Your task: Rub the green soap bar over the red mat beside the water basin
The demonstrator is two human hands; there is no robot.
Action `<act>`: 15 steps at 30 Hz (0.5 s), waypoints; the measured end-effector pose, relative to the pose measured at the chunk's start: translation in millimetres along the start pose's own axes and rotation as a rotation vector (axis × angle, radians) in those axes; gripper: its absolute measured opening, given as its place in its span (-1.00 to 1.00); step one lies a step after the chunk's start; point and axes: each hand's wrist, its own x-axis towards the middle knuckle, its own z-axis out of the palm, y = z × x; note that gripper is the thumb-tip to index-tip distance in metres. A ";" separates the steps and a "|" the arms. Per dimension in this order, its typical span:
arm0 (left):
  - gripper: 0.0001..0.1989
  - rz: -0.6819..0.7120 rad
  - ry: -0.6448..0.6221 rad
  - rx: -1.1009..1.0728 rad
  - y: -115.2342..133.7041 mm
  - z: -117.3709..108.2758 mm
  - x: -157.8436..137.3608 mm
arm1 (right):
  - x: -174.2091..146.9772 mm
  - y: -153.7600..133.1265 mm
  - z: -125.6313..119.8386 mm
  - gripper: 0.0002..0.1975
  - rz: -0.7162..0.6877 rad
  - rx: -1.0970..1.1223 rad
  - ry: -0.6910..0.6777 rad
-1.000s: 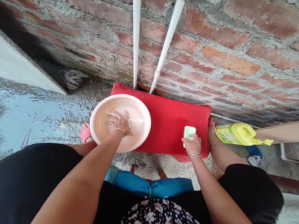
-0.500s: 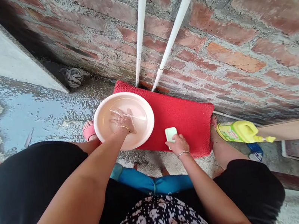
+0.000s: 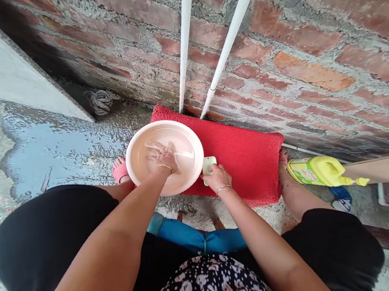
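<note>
In the head view, my left hand (image 3: 165,159) lies under the water in a pale pink basin (image 3: 142,187). Its fingers are spread and appear to hold nothing. Just right of the basin, my right hand (image 3: 219,178) is closed around a flat, pale green rectangular block (image 3: 208,164) with rounded corners. I cannot make out exactly what kind of thing the block is. Its left side is close to the basin's rim. Both basin and block are over a red, rough-textured mat (image 3: 243,152).
A yellow bottle with a pump top (image 3: 319,172) stands by my right foot. Two white pipes (image 3: 219,68) run down the brick wall (image 3: 305,74). Coiled rope (image 3: 101,101) lies by a grey slab. Water pools on the floor (image 3: 46,144) at left.
My right hand has carried the pale green block left across the mat, up beside the basin. My left hand stays in the water. The view has shifted slightly.
</note>
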 end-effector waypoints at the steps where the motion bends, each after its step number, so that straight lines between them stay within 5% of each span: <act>1: 0.43 0.000 -0.001 0.003 0.1 -0.1 0.3 | 3.1 -6.6 1.5 -0.58 -0.025 -0.004 -0.004; 5: 0.41 -0.005 0.010 0.044 1.5 -0.1 0.2 | 11.3 12.5 -2.9 -0.55 0.008 -0.030 -0.027; 15: 0.41 -0.012 0.024 0.065 0.3 4.0 1.5 | -6.2 192.8 -42.8 -0.54 0.531 -0.006 0.004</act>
